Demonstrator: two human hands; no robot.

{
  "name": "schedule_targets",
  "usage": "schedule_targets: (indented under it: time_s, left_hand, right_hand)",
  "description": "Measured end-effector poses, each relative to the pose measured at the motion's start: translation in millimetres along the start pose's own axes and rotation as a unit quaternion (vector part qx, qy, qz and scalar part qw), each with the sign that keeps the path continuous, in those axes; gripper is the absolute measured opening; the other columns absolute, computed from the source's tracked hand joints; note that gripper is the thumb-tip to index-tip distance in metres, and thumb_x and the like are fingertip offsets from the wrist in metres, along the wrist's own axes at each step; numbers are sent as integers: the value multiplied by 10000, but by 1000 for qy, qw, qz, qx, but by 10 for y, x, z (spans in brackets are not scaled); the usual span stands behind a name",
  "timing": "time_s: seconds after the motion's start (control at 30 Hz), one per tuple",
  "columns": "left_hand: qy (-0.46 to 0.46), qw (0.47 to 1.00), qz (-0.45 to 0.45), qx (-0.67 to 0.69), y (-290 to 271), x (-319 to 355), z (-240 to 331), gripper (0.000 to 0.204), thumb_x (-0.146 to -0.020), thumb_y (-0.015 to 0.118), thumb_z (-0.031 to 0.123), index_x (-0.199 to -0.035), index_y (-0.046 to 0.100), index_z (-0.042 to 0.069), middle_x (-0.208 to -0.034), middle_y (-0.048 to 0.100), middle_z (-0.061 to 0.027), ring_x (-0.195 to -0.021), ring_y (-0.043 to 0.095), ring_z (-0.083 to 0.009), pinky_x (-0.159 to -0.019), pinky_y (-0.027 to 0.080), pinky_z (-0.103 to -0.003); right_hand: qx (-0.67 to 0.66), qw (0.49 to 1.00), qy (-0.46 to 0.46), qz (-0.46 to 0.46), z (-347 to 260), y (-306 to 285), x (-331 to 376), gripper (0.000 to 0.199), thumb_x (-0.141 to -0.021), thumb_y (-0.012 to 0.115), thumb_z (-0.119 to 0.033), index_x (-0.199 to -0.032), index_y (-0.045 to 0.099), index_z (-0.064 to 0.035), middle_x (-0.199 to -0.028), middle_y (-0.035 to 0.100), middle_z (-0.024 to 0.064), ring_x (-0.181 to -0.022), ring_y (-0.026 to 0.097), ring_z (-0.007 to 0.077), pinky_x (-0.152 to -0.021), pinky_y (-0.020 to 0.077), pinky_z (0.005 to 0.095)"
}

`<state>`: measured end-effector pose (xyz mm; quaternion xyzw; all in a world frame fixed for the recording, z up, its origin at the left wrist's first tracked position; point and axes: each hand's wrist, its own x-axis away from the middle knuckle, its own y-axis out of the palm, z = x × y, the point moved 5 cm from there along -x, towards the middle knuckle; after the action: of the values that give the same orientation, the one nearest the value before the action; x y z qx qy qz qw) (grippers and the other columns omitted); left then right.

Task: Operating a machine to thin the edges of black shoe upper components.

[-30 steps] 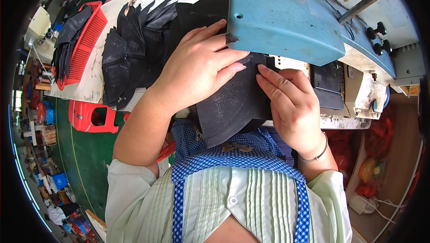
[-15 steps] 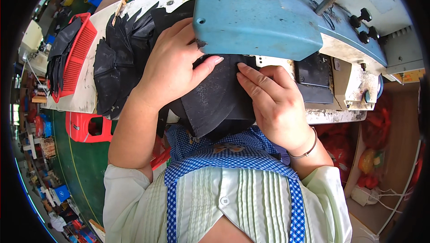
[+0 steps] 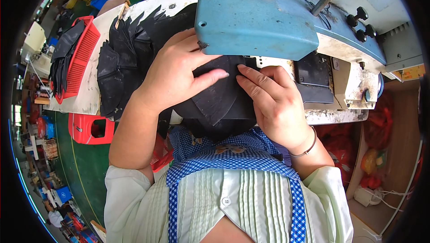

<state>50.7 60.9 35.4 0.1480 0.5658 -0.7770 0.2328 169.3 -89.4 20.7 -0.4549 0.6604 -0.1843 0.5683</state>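
The black piece lies on the bench under the blue sewing machine. The left hand and right hand press flat on it, fingers spread out. A pile of black pieces sits just left, then a red basket.

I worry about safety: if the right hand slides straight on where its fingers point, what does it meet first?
Probably the left hand: the right hand points up-left across the black piece, fingertips nearly touching.
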Motion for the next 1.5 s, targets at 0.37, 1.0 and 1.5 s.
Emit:
schedule_targets:
  time_s: [0.37, 1.0, 1.5]
  left_hand:
    - [-28, 994, -100, -19, -47, 93, -52, 510, -795, 847, 361, -1220, 741, 99, -1334, 626, -185, -1307, 541, -441, -1112, 445, -502]
    - [-64, 989, -79, -109, 20, 23, -142, 668, -801, 797, 563, -1201, 733, 33, -1342, 592, -335, -1248, 577, -521, -1050, 490, -540]
    - [-95, 981, 3, -172, 54, -108, -294, 555, -764, 825, 509, -1055, 744, 43, -982, 668, -219, -903, 694, -387, -739, 591, -481]
  right_hand:
    - [0, 1000, 2, 5, -18, -6, -4, 426, -685, 663, 75, -1100, 740, 18, -1242, 711, 150, -940, 628, 304, -854, 552, 391]
    - [-3, 1000, 18, 10, -3, -13, 9, 420, -686, 661, 71, -1089, 743, -12, -1100, 666, 147, -937, 633, 311, -832, 550, 408]
    - [9, 997, 77, 4, 57, 22, -112, 393, -785, 671, 80, -1161, 727, -21, -1004, 585, 153, -908, 612, 340, -797, 518, 418]
